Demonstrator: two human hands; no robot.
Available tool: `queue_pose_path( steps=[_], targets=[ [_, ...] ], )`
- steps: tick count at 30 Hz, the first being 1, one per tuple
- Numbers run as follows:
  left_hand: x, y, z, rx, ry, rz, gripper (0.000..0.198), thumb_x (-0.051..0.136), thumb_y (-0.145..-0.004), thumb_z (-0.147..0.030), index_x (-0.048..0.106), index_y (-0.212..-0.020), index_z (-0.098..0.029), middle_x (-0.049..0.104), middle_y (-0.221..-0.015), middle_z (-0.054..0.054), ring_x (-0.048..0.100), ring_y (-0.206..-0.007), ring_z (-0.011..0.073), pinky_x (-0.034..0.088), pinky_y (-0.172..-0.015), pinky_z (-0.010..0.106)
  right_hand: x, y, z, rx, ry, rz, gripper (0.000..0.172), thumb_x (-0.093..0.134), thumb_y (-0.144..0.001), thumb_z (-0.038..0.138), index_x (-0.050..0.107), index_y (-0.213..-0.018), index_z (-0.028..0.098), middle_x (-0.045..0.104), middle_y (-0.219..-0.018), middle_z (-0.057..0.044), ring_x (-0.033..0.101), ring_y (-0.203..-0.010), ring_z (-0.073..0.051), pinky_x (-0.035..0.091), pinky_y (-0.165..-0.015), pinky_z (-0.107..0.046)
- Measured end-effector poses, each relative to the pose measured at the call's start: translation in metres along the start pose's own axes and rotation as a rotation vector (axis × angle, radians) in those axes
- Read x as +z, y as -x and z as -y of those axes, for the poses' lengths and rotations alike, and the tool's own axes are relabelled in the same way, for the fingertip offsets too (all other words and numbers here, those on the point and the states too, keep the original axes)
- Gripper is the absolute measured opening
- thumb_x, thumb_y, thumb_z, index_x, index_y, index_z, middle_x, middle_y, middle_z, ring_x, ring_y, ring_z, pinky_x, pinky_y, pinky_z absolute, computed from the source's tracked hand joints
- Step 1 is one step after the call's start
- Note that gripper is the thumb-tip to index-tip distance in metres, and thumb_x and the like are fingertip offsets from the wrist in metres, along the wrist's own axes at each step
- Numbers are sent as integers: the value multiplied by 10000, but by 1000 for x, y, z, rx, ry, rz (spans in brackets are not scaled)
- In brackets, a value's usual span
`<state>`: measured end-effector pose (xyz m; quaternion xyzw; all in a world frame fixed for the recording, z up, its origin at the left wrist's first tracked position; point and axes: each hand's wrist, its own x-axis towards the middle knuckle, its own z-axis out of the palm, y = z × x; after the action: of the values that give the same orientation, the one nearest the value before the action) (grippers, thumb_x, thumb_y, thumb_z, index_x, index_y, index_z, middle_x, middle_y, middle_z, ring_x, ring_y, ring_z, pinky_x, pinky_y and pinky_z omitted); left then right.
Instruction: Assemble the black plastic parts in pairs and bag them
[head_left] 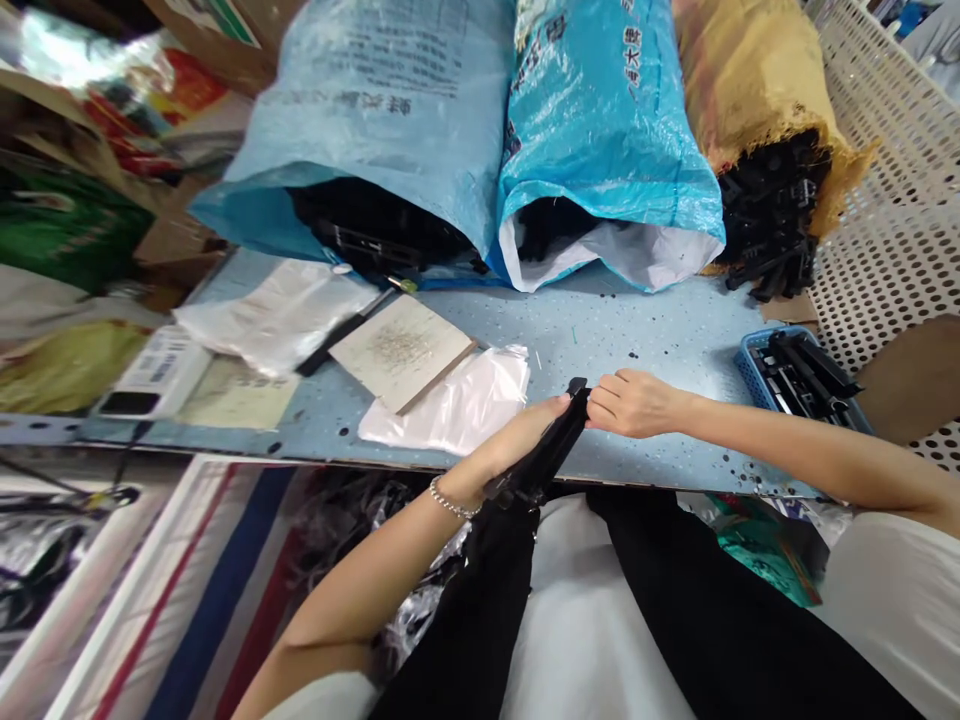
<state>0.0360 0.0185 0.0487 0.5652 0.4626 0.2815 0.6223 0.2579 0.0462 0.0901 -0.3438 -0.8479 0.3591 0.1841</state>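
Note:
A long, dark black plastic part [553, 452] is held at a slant above the front edge of the table [600, 340]. My left hand [525, 432], with a beaded bracelet on the wrist, is closed around it from the left side. Its lower end reaches back towards my wrist. At the upper end, my right hand [631, 403] is closed with the fingers curled against the part; what exactly they pinch is hidden. A pile of thin clear plastic bags [457, 410] lies left of my hands, partly under a square, marked board [401, 350].
A light blue sack [390, 110], a bright blue sack [600, 120] and a yellow sack [757, 70] lie at the back, mouths towards me, with black parts inside. A blue basket [752, 372] of black pieces stands right, beside a perforated white panel [892, 180].

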Motion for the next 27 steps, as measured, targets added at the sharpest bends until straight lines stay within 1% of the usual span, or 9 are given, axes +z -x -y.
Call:
queue_pose_path(
  steps=[3, 7, 10, 12, 16, 20, 23, 25, 27],
  targets=[
    [7, 7, 2, -67, -34, 18, 495, 406, -977, -618, 629, -870, -189, 699, -854, 61, 648, -846, 225, 540, -811, 377, 8, -4, -1, 100, -172, -110, 439, 663, -879, 594, 553, -588, 283, 520, -587, -21, 465, -616, -169, 419, -564, -279],
    [23, 17, 8, 123, -184, -275, 603, 384, -985, -643, 511, -1286, -135, 664, -1218, 171, 657, -1104, 296, 520, -944, 443, 36, -11, 2, 358, -490, -304, 548, 419, -988, 611, 556, -585, 266, 467, -509, 34, 428, -501, -120, 394, -414, -220],
    [22, 18, 8, 252, -273, -354, 725, 419, -969, -651, 346, -1451, -115, 539, -1421, 245, 612, -1229, 344, 501, -992, 492, 45, -14, 5, 412, -555, -215, 629, 220, -1035, 592, 529, -611, 244, 373, -471, 68, 332, -423, -109, 340, -367, -225],
    [14, 17, 4, 235, -239, -319, 657, 380, -993, -626, 367, -1433, -138, 556, -1410, 222, 611, -1228, 326, 497, -1004, 485, 36, -14, 7, 370, -459, -185, 533, 371, -1020, 584, 564, -685, 218, 466, -546, 38, 423, -498, -120, 387, -455, -226],
    [5, 17, -6, 163, -165, -247, 554, 353, -1014, -603, 445, -1348, -170, 626, -1303, 158, 617, -1185, 286, 477, -1030, 468, 13, -13, 9, 188, -147, -271, 314, 713, -875, 483, 612, -727, 226, 593, -731, -33, 567, -772, -187, 485, -673, -275],
    [13, 19, -7, 192, -159, -266, 567, 379, -1007, -602, 414, -1359, -159, 616, -1302, 172, 627, -1148, 287, 480, -1003, 462, 22, -15, 11, 257, -292, -276, 448, 481, -998, 504, 614, -681, 217, 499, -589, 29, 502, -599, -133, 456, -534, -223],
    [14, 19, -4, 192, -154, -279, 587, 405, -996, -608, 392, -1377, -162, 612, -1307, 182, 635, -1122, 293, 490, -964, 460, 32, -14, 9, 322, -327, -150, 606, 195, -1075, 486, 624, -778, 177, 429, -526, 65, 402, -463, -118, 383, -438, -233],
    [10, 20, -4, 150, -142, -260, 583, 397, -993, -617, 406, -1363, -166, 623, -1286, 175, 635, -1105, 293, 489, -951, 461, 29, -12, 7, 275, -124, -74, 544, 222, -1088, 472, 622, -876, 169, 514, -600, 31, 469, -527, -128, 398, -506, -241],
    [6, 20, -5, 117, -128, -238, 573, 385, -992, -621, 425, -1345, -172, 630, -1271, 158, 625, -1106, 287, 480, -965, 459, 21, -10, 5, 119, 238, -59, 449, 333, -1075, 486, 622, -937, 171, 611, -747, -32, 553, -692, -165, 421, -614, -274]
  ],
)
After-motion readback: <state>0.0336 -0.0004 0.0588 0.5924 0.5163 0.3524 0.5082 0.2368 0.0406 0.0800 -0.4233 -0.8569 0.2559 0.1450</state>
